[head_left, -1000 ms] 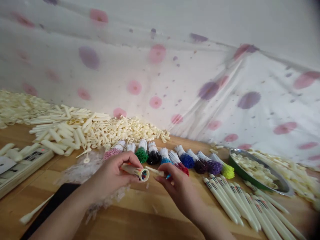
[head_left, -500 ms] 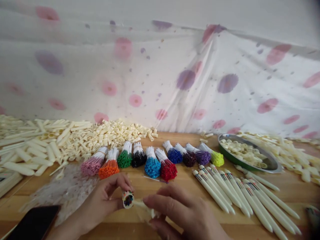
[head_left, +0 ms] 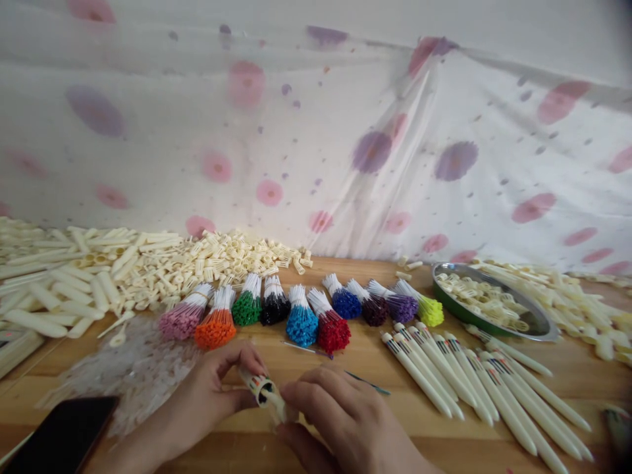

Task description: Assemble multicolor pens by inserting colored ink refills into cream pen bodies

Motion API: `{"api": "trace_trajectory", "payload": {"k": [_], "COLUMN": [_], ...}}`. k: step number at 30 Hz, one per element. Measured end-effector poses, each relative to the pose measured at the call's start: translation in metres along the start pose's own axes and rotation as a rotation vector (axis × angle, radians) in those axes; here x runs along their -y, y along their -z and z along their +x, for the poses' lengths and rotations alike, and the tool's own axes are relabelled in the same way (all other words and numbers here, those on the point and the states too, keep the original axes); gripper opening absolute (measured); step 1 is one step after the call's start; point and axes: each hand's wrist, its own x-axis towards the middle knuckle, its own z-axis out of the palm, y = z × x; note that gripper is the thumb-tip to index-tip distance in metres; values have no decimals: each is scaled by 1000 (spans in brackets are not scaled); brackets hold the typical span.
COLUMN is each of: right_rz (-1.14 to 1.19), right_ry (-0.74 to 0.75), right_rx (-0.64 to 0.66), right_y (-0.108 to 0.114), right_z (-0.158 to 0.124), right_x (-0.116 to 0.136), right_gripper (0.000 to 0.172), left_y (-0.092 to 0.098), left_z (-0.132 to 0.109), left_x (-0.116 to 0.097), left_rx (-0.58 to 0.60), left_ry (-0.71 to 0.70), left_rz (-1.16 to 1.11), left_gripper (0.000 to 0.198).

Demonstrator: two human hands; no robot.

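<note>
Between the thumb and fingers of my left hand [head_left: 210, 388] is a short cream pen barrel section [head_left: 253, 383] with coloured bits in its slots, its open end facing right and toward me. My right hand [head_left: 345, 415] pinches a pale, blurred plastic piece [head_left: 278, 408], whose tip is at the mouth of the barrel section; how deep it sits I cannot tell. Just beyond both hands stand bundles of white refills with coloured ends, among them orange [head_left: 216, 326], light blue [head_left: 301, 322] and red [head_left: 334, 329]. A loose teal-ended refill [head_left: 369, 383] lies by my right hand.
Several multicolour pens [head_left: 424, 372] lie at the right, in front of a metal dish [head_left: 543, 329] of cream parts. Piles of cream pen parts [head_left: 222, 260] fill the back left. Clear plastic bits [head_left: 138, 368] and a dark phone [head_left: 64, 431] are at the left.
My right hand has shifted left, bringing the pale piece up to the barrel section's mouth. The barrel section is tilted differently, showing more of its side. The teal-ended refill has come into view.
</note>
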Motion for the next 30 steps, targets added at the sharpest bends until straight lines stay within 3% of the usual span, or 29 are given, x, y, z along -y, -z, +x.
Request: {"api": "trace_trajectory", "payload": {"k": [16,24,30], "right_rz": [-18,70,170], "right_ry": [-47,-279,-356], "right_rx": [134,252,245], "right_y": [-12,-6,-1], "right_z": [-3,-4,-3], "right_x": [-7,-13,-23], "right_gripper": [20,8,10], "left_y": [-7,-10,-14], "left_z": [-2,-6,-14], "left_x": [-13,-18,-21], "left_rx": [-13,-48,-120], "left_ry": [106,173,72], "left_rz": [124,186,385], "left_gripper": [18,15,11]}}
